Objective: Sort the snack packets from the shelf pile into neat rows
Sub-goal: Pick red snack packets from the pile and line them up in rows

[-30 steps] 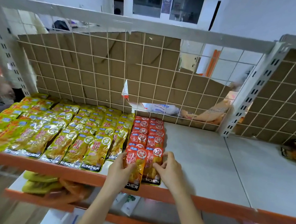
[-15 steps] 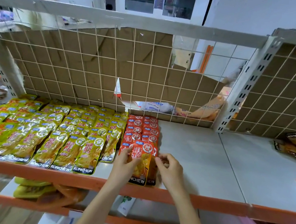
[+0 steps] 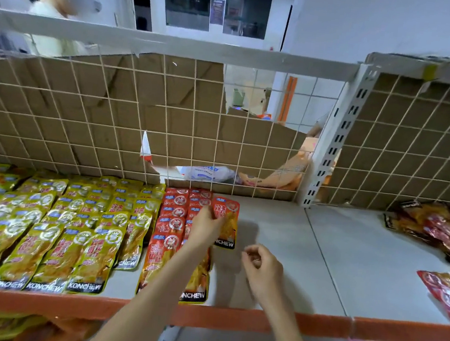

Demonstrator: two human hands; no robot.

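a: on the grey shelf (image 3: 281, 231), where was the red packet (image 3: 227, 220)?

b: at the back, just right of the red rows (image 3: 173, 226), tilted, with the left hand (image 3: 206, 228) pinching its left edge.

a: and the right hand (image 3: 262, 268)?

b: hovering nearer the orange front rail (image 3: 327, 324), fingers loosely curled, holding nothing.

a: the rest?

b: yellow rows (image 3: 54, 224) lay left; a loose pile (image 3: 445, 232) sat far right.
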